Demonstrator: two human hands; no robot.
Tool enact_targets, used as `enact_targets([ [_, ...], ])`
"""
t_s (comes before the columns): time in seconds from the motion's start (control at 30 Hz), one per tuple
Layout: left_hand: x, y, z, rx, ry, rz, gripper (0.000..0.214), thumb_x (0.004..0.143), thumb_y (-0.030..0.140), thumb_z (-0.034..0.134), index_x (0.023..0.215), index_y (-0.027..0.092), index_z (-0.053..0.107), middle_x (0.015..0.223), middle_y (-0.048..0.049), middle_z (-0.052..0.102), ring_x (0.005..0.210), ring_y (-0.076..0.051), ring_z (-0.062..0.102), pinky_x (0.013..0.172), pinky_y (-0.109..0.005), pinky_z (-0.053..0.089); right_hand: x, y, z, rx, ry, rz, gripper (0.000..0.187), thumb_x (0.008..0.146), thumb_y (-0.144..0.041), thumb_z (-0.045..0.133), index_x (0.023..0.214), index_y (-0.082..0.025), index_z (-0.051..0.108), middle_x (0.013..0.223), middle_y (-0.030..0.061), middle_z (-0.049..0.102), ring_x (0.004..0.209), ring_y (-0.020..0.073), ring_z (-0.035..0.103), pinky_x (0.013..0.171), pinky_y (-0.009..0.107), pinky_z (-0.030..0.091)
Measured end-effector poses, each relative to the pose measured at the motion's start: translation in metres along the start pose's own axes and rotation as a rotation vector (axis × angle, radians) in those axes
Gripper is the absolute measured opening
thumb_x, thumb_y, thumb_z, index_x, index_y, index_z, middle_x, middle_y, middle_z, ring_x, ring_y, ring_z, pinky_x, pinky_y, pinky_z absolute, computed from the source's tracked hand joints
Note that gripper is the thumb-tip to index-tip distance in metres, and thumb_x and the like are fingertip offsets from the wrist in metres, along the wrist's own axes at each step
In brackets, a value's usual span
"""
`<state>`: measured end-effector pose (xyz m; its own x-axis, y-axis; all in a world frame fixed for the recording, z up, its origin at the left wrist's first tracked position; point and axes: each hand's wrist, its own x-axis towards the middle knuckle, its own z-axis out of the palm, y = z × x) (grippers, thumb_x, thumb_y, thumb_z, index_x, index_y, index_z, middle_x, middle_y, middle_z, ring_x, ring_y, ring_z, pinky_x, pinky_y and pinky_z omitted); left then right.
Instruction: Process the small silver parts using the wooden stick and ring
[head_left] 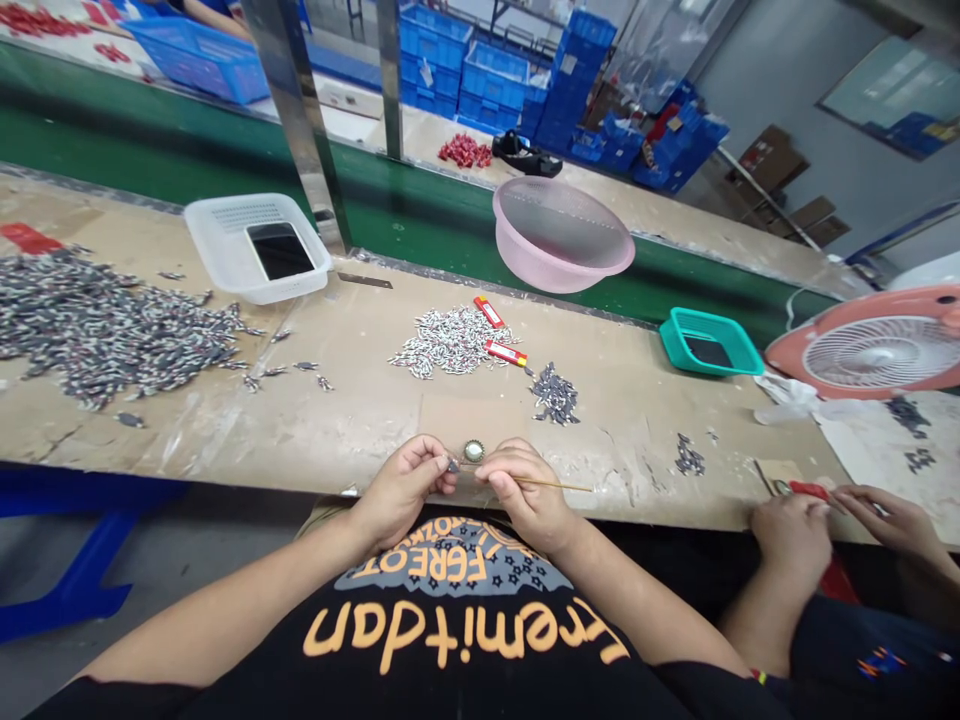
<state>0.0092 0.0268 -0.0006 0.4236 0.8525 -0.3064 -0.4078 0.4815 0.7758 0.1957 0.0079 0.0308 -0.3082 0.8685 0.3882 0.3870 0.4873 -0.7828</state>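
Note:
My left hand (pixel 409 485) pinches a small dark grey piece (pixel 452 465) between thumb and fingers at the table's front edge. In my right hand (pixel 529 490) is a thin brush-like stick (pixel 562 486), its tail pointing right and its tip toward the left hand's piece. Whether the tip touches the piece is too small to tell. Just behind the hands sits a bottle cap (pixel 474 451) with something pale in it. Beyond lies a pile of small white-and-dark pieces (pixel 442 342) with two red packets (pixel 506 353) on it. A smaller pile of grey pieces (pixel 555 394) is to its right.
A large heap of grey pieces (pixel 112 320) covers the left. Behind stand a white basket (pixel 217 265) holding a phone, a pink basin (pixel 562 245) and a teal basket (pixel 675 345). At right are a fan (pixel 870 345) and a co-worker's hands (pixel 795 530).

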Motion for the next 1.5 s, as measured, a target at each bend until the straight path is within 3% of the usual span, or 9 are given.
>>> enact_targets([
  [1.0,0.002,0.006,0.005,0.060,0.005,-0.007,0.014,0.079,0.026,0.063,0.076,0.016,0.053,0.064,0.0006,0.059,0.061,-0.011,0.054,0.063,-0.024,0.041,0.004,-0.008,-0.006,-0.079,-0.073,-0.063,0.015,0.089,-0.020,0.047,0.091,-0.022,0.063,0.082,0.0028,0.068,0.082,0.0167,0.058,0.081,0.035,0.046],
  [1.37,0.002,0.003,0.003,0.037,0.021,-0.005,0.014,0.080,0.026,0.063,0.078,0.016,0.053,0.067,0.0003,0.059,0.063,-0.010,0.054,0.064,-0.023,0.042,0.004,0.023,-0.006,-0.280,-0.082,0.069,0.019,0.092,-0.026,0.048,0.087,-0.018,0.064,0.080,0.0050,0.067,0.075,0.0157,0.056,0.077,0.034,0.042],
  [1.5,0.003,0.003,0.003,0.045,0.023,-0.010,0.014,0.080,0.027,0.062,0.077,0.017,0.052,0.066,0.0005,0.059,0.062,-0.010,0.054,0.063,-0.024,0.042,0.002,0.017,-0.007,-0.213,-0.056,0.050,0.017,0.092,-0.024,0.047,0.089,-0.019,0.063,0.082,0.0046,0.067,0.077,0.0162,0.057,0.079,0.035,0.043],
])
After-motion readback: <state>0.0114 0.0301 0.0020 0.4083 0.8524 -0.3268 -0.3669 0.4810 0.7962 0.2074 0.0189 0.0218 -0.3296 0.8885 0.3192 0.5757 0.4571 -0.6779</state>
